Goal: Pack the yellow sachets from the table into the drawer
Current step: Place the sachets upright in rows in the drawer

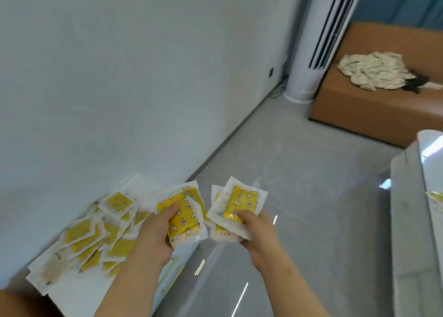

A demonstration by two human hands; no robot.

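grey floor [299,197] lies open beyond both sachet stacks, left hand [153,233] and right hand [259,235] each gripping one.

Bright even light, soft blur, fisheye edges

- The heap of yellow sachets [96,233] covers the white table [96,295] at lower left, against the wall [96,77].
- Lower centre: the left hand [153,235] grips the left bundle [184,216], the right hand [257,237] the right bundle [239,204], a narrow gap between.
- Bare grey floor [299,197] lies open mid-frame.
- A grey cabinet [412,233] walls the right edge.
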